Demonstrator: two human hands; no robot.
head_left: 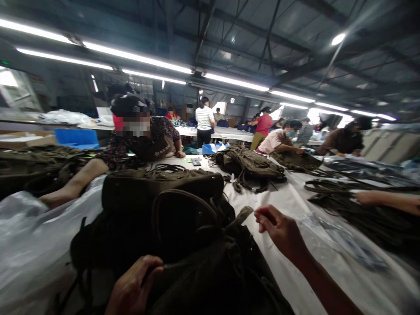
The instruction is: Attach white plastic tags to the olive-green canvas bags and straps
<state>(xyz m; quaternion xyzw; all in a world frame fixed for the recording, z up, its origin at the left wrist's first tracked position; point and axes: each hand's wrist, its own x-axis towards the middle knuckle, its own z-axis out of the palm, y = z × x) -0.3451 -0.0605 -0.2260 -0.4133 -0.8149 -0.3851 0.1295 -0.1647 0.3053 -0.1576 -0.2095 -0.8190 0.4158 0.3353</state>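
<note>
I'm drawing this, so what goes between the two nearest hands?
A dark bag lies between the left hand and the right hand, in the head view.

Dim foreground, bright overhead tubes

Our two bare hands reach in from the bottom, set well apart. Our left hand is low and left of centre, its wrist at the bottom edge. Its index finger bends over toward the right, with the left thumb below it, the two drawn together in a pinch. Our right hand sits higher, right of centre, fingers pointing left and curled, their tips closed in a pinch too. The right wrist leads into our bare right forearm, which slants down and out at the lower right.
</note>
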